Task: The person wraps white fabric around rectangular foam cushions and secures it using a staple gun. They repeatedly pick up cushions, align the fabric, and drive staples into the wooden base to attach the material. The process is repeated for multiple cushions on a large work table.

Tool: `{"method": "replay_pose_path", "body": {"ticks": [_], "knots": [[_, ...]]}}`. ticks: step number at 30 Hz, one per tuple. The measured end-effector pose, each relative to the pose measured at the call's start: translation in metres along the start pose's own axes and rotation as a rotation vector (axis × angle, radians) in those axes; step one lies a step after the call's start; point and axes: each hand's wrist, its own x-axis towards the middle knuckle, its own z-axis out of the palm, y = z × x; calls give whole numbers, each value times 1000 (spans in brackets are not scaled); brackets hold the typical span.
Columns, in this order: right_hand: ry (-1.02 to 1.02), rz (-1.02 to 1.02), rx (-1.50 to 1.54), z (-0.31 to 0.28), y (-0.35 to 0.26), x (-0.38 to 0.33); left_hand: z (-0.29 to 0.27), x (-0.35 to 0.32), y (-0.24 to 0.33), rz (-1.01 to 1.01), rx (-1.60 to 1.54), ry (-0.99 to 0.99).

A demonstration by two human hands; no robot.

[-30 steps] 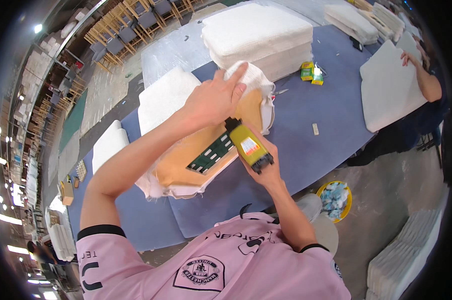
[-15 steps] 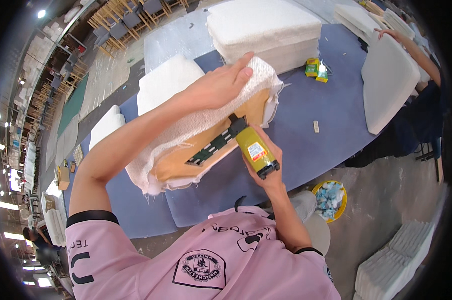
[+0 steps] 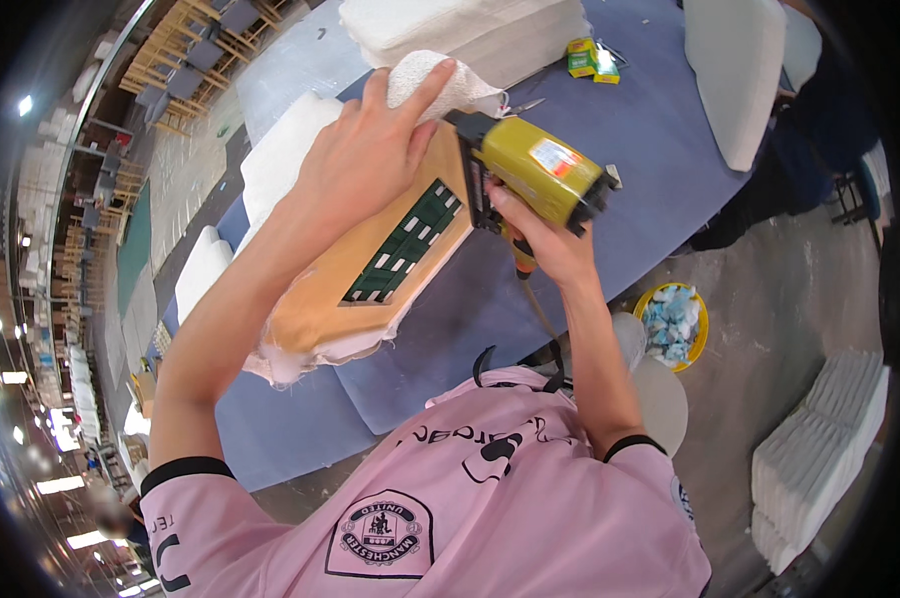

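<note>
A seat cushion point(image 3: 315, 314) is tilted up on the blue table, its wooden underside facing me. Dark green webbing with white patches point(image 3: 402, 244) shows through the slot in the wood. Whitish fabric point(image 3: 422, 74) wraps over its far edge, and frayed cloth hangs along the near edge. My left hand point(image 3: 360, 154) grips the far edge, index finger and thumb apart on the cloth. In my right hand point(image 3: 557, 247) is a yellow-green air staple gun point(image 3: 541, 164), a hose running down from its handle. Its black nose is at the right end of the cushion; whether it touches is unclear.
White cushions point(image 3: 470, 40) are stacked at the back, beside small yellow-green boxes point(image 3: 593, 62) and scissors point(image 3: 525, 106). A co-worker at right is near an upright cushion point(image 3: 734, 75). A yellow bucket of scraps point(image 3: 703, 334) and a white pile point(image 3: 818, 458) are on the floor.
The staple gun has moved up and right from the webbing slot to the cushion's right end, turning sideways. My left hand has shifted along the far edge. The co-worker's hand is out of sight.
</note>
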Motion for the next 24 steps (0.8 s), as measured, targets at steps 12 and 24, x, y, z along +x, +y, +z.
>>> {"method": "replay_pose_path", "body": {"ticks": [12, 24], "knots": [[-92, -41, -172, -2, 2, 4, -6, -4, 8, -11, 14, -36], [-126, -51, -254, 13, 16, -48, -43, 17, -50, -448, -967, -626]]}}
